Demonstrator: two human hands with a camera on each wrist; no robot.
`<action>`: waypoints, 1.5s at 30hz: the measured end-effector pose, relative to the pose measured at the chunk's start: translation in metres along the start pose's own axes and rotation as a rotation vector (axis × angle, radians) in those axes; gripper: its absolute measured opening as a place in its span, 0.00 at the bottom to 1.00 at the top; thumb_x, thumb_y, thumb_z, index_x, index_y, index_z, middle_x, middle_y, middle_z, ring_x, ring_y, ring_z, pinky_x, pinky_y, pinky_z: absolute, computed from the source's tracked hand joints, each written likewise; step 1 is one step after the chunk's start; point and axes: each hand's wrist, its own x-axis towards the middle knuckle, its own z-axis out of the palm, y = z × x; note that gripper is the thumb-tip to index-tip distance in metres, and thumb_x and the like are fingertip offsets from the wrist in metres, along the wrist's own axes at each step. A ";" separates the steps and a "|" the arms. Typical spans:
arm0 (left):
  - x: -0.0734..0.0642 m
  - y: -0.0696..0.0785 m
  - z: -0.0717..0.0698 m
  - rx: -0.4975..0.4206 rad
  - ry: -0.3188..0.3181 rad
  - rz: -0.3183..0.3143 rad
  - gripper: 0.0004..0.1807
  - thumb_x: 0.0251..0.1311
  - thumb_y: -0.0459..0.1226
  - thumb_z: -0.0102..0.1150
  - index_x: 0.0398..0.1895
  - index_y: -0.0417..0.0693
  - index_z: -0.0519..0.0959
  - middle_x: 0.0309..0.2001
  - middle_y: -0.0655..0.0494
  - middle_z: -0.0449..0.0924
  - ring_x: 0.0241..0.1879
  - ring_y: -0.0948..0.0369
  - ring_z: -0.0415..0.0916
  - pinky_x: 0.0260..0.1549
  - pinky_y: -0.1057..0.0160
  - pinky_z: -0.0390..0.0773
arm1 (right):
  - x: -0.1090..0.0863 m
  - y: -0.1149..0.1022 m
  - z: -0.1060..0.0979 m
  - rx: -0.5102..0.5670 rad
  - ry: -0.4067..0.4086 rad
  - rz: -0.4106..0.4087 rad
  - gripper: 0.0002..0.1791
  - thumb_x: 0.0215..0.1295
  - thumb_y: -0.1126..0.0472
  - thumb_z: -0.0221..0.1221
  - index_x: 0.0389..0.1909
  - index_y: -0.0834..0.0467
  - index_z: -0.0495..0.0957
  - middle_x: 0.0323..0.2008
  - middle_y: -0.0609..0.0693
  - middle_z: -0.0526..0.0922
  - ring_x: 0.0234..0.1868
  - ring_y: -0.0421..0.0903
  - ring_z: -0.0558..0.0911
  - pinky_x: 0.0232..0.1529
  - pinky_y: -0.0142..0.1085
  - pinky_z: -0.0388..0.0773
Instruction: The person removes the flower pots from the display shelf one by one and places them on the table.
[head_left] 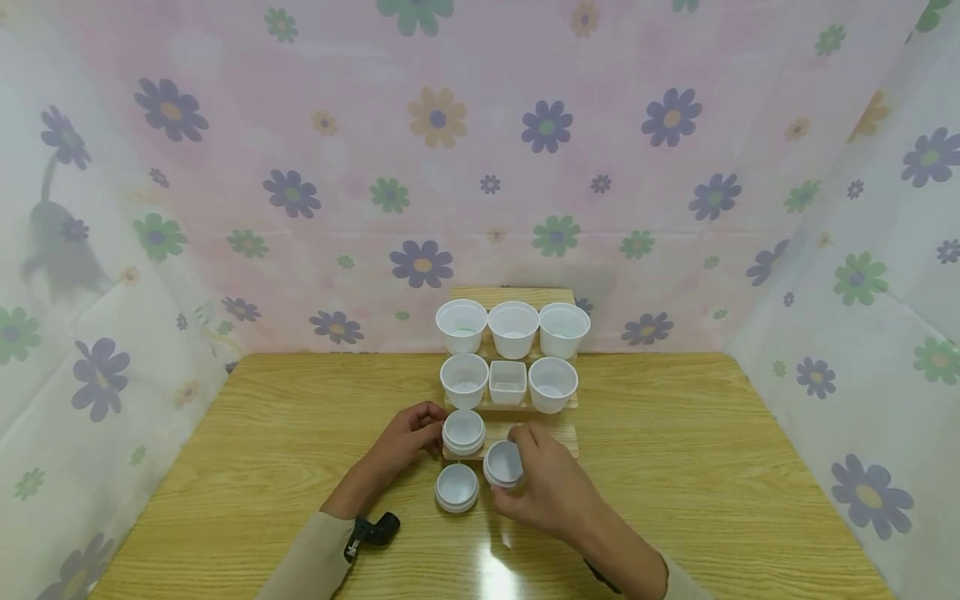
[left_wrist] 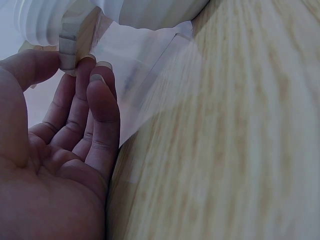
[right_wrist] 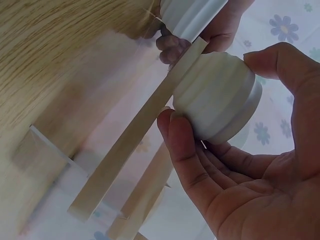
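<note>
Between the thumb and fingers of my right hand is a small white ribbed jar, open at the top. In the right wrist view it is beside the lowest board of a tiered wooden rack; I cannot tell whether it touches. My left hand pinches the left end of that board, thumb on one side and fingertips on the other. On the board's left end stands a second white jar. A third white jar stands on the table in front of the rack.
The rack's middle step bears two round cups with a square cup between them. Three taller white cups stand on the top step. The wooden table backs onto a flowered cloth.
</note>
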 end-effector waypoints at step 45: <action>0.001 -0.002 0.001 0.009 0.003 0.017 0.13 0.79 0.36 0.56 0.54 0.32 0.77 0.39 0.50 0.84 0.36 0.58 0.81 0.35 0.60 0.85 | -0.004 -0.006 0.003 0.046 -0.155 0.043 0.29 0.49 0.52 0.80 0.44 0.59 0.75 0.39 0.47 0.75 0.31 0.38 0.75 0.30 0.28 0.77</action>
